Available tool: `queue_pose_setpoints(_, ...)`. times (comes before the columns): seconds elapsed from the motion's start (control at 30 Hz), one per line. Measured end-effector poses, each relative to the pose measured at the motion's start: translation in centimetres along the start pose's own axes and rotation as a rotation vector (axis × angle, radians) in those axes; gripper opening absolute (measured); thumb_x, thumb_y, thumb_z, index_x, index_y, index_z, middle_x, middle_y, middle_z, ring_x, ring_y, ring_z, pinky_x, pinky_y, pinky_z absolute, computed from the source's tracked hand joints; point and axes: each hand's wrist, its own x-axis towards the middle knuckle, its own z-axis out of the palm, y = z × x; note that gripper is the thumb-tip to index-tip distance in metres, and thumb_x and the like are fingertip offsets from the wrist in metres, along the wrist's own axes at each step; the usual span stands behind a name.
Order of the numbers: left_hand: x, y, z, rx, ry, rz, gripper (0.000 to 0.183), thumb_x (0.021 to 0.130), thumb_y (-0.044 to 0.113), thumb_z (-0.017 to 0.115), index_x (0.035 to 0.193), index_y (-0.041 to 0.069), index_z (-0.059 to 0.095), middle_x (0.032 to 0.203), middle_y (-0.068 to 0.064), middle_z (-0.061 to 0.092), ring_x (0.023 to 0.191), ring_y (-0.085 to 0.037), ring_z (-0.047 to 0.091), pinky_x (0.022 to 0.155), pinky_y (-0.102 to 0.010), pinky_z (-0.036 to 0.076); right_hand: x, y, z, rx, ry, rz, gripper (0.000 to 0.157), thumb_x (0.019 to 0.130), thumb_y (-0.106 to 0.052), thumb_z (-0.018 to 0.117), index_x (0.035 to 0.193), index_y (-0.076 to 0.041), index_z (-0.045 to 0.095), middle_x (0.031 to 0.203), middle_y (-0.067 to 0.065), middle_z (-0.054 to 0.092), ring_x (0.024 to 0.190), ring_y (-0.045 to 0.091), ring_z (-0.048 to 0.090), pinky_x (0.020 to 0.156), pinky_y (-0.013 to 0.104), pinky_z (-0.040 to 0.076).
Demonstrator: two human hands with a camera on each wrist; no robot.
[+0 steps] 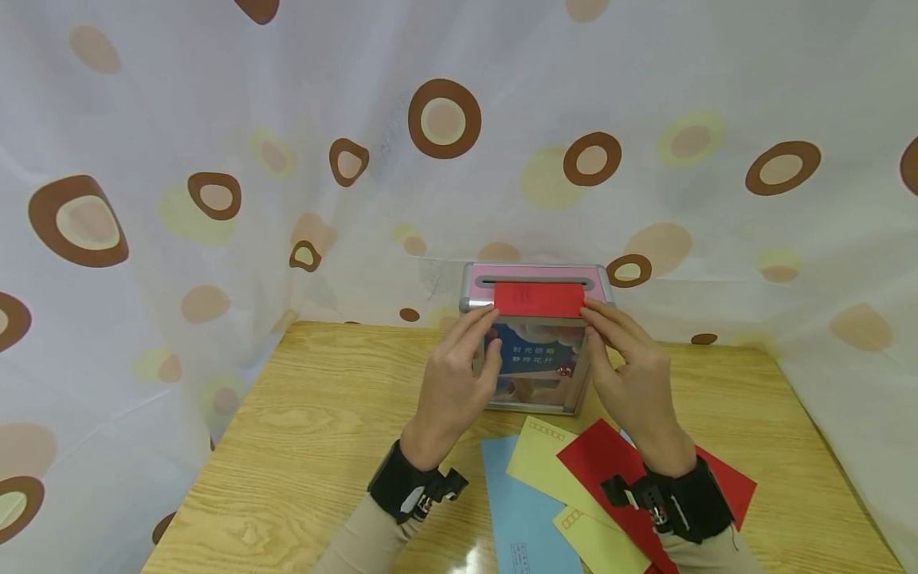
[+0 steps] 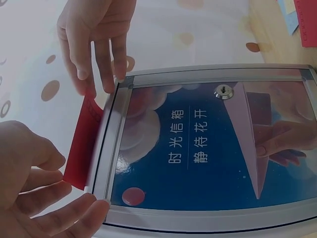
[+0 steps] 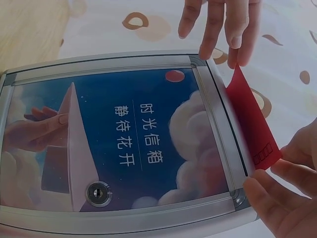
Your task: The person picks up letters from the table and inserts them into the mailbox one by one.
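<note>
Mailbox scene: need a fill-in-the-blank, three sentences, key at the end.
1. The left hand and right hand hold an envelope coloured ____.
2. The mailbox has its lock on its ____ face.
3. In the head view, the leftmost envelope on the wood-grain table is light ____.
Missing words: red; front; blue.

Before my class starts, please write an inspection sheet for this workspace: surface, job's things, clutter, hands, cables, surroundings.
Surface: wood-grain table, glare near the front.
Job's things: red envelope at the slot of the letter box; whether its edge is inside, I cannot tell.
Clutter: blue envelope, yellow envelopes and more red paper, overlapping on the box's near side.
Hands: left hand and right hand each pinch one end of the red envelope.
Cables: nothing seen.
Surroundings: white sheet with brown, beige and yellow spots, behind and at both sides.
</note>
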Motion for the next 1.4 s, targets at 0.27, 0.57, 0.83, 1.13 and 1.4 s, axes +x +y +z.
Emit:
queue_pose_setpoints(0.27, -0.03, 0.02, 0.10, 0.003, -0.017, -0.012, 0.039, 0.099, 0.006, 0.065, 0.137, -0.003, 0.063, 0.141, -0.016, 0.062, 0.079, -0.021, 0.065, 0.065, -0.024, 0.055, -0.14, 0.02, 0.10, 0.011, 0.003, 0.005, 0.038, 0.089, 0.013, 0.070, 0.126, 0.004, 0.071, 0.131, 0.017, 0.070, 0.108, 0.032, 0.072, 0.093, 0.002, 0.045)
queue_pose_setpoints(0.57, 0.07, 0.23, 0.09, -0.001, -0.016, -0.016, 0.042, 0.098, 0.005, 0.066, 0.139, -0.003, 0.061, 0.144, -0.016, 0.061, 0.085, -0.020, 0.069, 0.065, -0.027, 0.058, -0.14, 0.02, 0.03, 0.008, -0.014, -0.007, 0.042, 0.089, 0.013, 0.068, 0.130, 0.004, 0.069, 0.135, 0.016, 0.068, 0.112, 0.034, 0.072, 0.095, 0.003, 0.045)
queue_pose_setpoints(0.83, 0.12, 0.30, 0.09, 0.011, -0.026, -0.024, 0.045, 0.099, 0.007, 0.066, 0.143, -0.001, 0.058, 0.149, -0.016, 0.057, 0.086, -0.020, 0.069, 0.067, -0.019, 0.056, -0.11, 0.10, 0.04, 0.030, -0.034, -0.006, 0.049, 0.088, 0.015, 0.068, 0.136, 0.002, 0.065, 0.140, 0.015, 0.066, 0.112, 0.033, 0.072, 0.095, 0.004, 0.045)
queue_pose_setpoints(1.13, 0.26, 0.22, 0.24, 0.005, -0.012, -0.002, 0.047, 0.098, 0.006, 0.066, 0.143, -0.003, 0.057, 0.150, -0.017, 0.056, 0.084, -0.019, 0.069, 0.064, -0.019, 0.055, -0.06, 0.10, 0.01, 0.033, -0.049, 0.000, 0.050, 0.089, 0.015, 0.067, 0.137, 0.001, 0.064, 0.143, 0.012, 0.064, 0.109, 0.029, 0.071, 0.094, 0.003, 0.046)
queue_pose_setpoints(1.4, 0.41, 0.21, 0.32, -0.006, -0.021, -0.005, 0.047, 0.099, 0.006, 0.064, 0.144, -0.004, 0.056, 0.151, -0.018, 0.055, 0.082, -0.023, 0.068, 0.060, -0.025, 0.055, -0.15, 0.28, -0.04, 0.015, -0.084, 0.018, 0.053, 0.089, 0.013, 0.068, 0.140, 0.001, 0.062, 0.147, 0.011, 0.061, 0.101, 0.030, 0.073, 0.086, 0.001, 0.047)
